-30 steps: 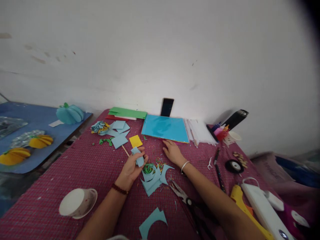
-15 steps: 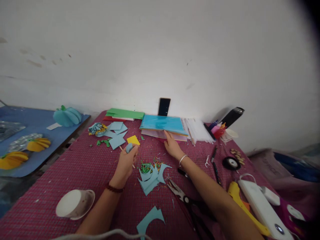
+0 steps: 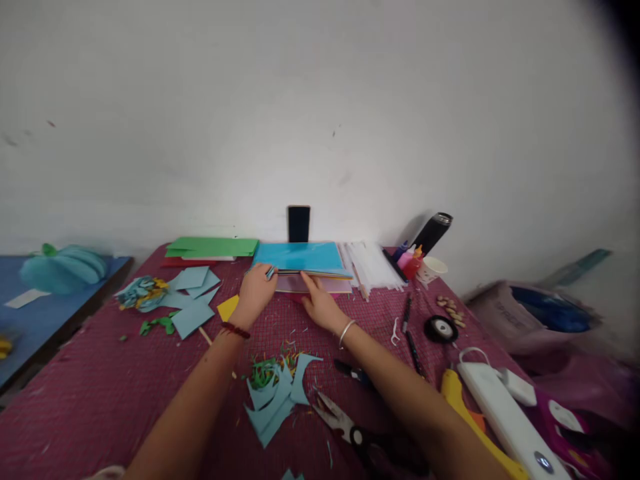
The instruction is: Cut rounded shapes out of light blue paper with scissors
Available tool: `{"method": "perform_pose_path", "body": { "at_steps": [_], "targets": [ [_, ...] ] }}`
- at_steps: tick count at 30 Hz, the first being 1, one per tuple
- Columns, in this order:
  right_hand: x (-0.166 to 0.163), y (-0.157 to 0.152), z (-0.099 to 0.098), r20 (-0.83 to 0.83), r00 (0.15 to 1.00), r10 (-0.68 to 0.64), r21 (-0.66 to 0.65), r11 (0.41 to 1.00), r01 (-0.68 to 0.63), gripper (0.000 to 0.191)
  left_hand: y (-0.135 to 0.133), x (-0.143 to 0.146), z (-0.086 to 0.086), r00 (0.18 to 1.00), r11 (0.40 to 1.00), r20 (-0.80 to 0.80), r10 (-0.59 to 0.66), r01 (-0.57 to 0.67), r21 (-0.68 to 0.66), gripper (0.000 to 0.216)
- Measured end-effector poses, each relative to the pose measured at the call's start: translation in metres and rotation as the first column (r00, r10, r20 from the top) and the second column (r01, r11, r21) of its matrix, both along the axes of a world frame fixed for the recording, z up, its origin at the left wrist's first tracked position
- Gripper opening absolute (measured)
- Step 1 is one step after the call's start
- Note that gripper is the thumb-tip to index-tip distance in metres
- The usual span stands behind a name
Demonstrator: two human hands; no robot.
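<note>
At the front edge of a stack of coloured paper with a blue top [image 3: 300, 255], both my hands are close together. My left hand [image 3: 254, 297] is closed at the stack's left front corner, and a bit of light-blue paper [image 3: 271, 272] shows at its fingertips. My right hand [image 3: 323, 305] has its index finger stretched against the edge of the upper sheets, its thumb apart and lower. A gap shows between those upper sheets and the pale pink ones [image 3: 335, 286] beneath. Light-blue paper offcuts [image 3: 273, 407] and shredded green and orange bits lie nearer me.
Scissors [image 3: 345, 423] lie below my right forearm. A yellow glue gun [image 3: 470, 423], white power strip [image 3: 510, 417] and black tape roll [image 3: 441, 328] are at right. Light-blue squares [image 3: 193, 315] and green sheets [image 3: 213, 247] sit left. A phone [image 3: 299, 223] leans on the wall.
My left hand has moved forward to the paper stack, with light-blue paper still at its fingers. My right hand stays at the stack's edge. The whole view has shifted to the right.
</note>
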State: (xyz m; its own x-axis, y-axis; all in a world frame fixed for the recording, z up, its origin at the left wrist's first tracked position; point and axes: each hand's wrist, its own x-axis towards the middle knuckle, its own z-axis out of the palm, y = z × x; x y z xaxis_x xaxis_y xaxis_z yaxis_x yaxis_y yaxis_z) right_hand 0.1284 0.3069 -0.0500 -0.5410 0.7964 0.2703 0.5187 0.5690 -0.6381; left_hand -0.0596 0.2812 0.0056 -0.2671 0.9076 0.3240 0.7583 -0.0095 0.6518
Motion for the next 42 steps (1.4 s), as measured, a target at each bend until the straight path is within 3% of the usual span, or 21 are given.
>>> {"method": "perform_pose_path", "body": {
  "at_steps": [6, 11, 16, 21, 26, 35, 42],
  "targets": [
    [-0.003, 0.005, 0.002, -0.001, 0.999, -0.036, -0.013, 0.999, 0.036, 0.073, 0.016, -0.006, -0.011, 0.964, 0.999, -0.266, -0.001, 0.014, 0.045, 0.022],
    [0.001, 0.009, -0.002, -0.065, 0.997, -0.030, 0.055, 0.998, 0.033, 0.064, 0.037, -0.017, -0.024, 0.982, 0.988, -0.164, -0.089, 0.108, 0.110, 0.029],
    [0.007, 0.009, -0.005, 0.026, 0.999, -0.047, 0.053, 0.998, 0.046, 0.043, 0.049, -0.025, -0.025, 0.986, 0.979, -0.046, -0.158, 0.163, 0.119, 0.030],
    [0.006, 0.006, -0.004, 0.065, 0.996, -0.062, 0.035, 0.998, 0.060, 0.039, 0.047, -0.031, -0.019, 0.975, 0.976, -0.064, -0.214, 0.216, 0.026, 0.031],
    [0.004, 0.003, -0.006, 0.092, 0.992, -0.083, 0.049, 0.996, 0.079, 0.041, 0.047, -0.032, -0.018, 0.931, 0.947, -0.179, -0.319, 0.321, -0.014, 0.014],
    [0.003, -0.001, -0.011, 0.132, 0.985, -0.112, 0.066, 0.992, 0.104, 0.043, 0.043, -0.020, -0.020, 0.940, 0.981, -0.281, -0.195, 0.192, -0.037, 0.012],
    [0.004, 0.000, -0.015, 0.102, 0.990, -0.096, 0.090, 0.992, 0.087, 0.039, 0.043, -0.023, -0.024, 0.936, 0.982, -0.299, -0.185, 0.189, -0.015, 0.014]
  ]
}}
